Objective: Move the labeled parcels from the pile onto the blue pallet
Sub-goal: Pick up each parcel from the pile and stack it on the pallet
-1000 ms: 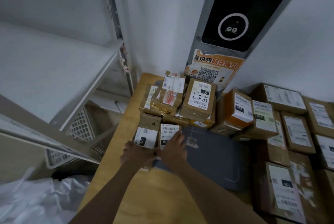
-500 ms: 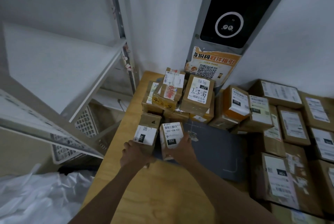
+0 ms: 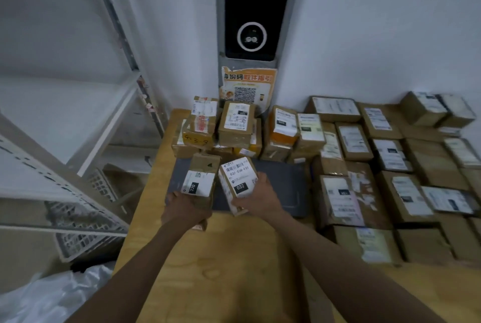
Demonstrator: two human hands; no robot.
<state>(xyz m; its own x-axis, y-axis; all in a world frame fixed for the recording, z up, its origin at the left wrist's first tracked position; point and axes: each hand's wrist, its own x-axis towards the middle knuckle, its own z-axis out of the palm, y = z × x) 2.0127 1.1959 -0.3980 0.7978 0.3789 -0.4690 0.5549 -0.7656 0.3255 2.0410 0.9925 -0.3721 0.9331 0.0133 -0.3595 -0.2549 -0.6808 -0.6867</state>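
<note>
Left hand [image 3: 186,209] grips parcel 220 [image 3: 200,179], right hand [image 3: 256,199] grips parcel 032 [image 3: 238,183]; long axes point far, over dark pallet [image 3: 281,187].

A white metal shelf rack [image 3: 78,103] stands at the left, with a white plastic basket [image 3: 86,229] under it and a crumpled plastic bag [image 3: 52,294] in front. On the white wall, a black panel with a ring [image 3: 252,36] hangs above an orange poster with a QR code [image 3: 248,87].
</note>
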